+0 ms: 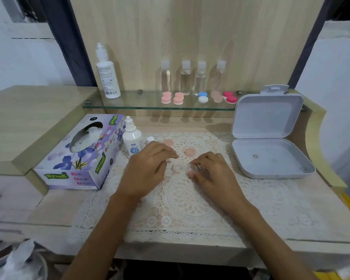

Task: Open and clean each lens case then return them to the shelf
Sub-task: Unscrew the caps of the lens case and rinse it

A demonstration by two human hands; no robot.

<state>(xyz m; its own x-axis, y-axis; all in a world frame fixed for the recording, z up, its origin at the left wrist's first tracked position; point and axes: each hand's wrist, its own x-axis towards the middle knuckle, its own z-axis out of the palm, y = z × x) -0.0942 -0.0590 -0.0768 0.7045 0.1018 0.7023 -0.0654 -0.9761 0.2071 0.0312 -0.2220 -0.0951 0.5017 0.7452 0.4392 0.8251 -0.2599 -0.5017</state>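
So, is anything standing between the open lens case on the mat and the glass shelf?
Nothing tall. Two peach caps lie flat on the mat between the lens case and the glass shelf.

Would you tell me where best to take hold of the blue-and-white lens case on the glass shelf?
I'd pinch the blue-and-white lens case across its white front cap, from the front and above: it lies flat near the glass shelf edge, a clear bottle close behind.

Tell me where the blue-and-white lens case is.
In the head view, the blue-and-white lens case stands on the glass shelf, right of centre, before the third clear bottle, between a pink case and a peach case.
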